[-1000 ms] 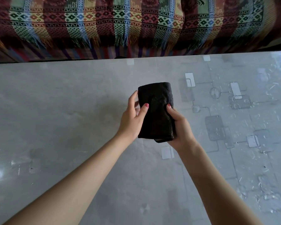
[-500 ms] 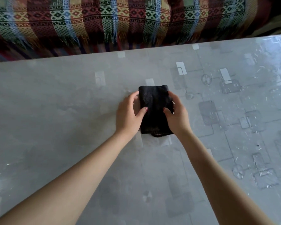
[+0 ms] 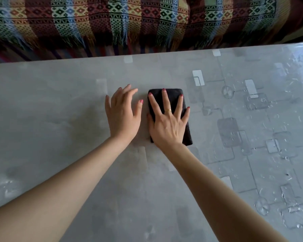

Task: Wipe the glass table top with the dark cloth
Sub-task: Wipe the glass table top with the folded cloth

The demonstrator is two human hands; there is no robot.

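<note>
Dark cloth (image 3: 166,96) folded, flat on glass table top (image 3: 59,110), centre, toward far edge. Right hand (image 3: 168,124) pressing on cloth, fingers straight and spread. Left hand (image 3: 123,113) just left of cloth, fingers apart, relaxed, holding nothing; contact with glass not determinable. Assessment: cloth positioned, wiping not evidently begun. Next move calls for steady downward pressure and sliding strokes; smeared patches at right need coverage.

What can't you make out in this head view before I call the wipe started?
- Dark cloth: its middle is hidden under the right hand, which lies spread flat on it.
- Glass table top: cut off by the left, right and bottom edges; glare washes out the right side.
- Left hand: whether it touches the glass or hovers cannot be told.
- Patterned throw: cut off at the top edge.
</note>
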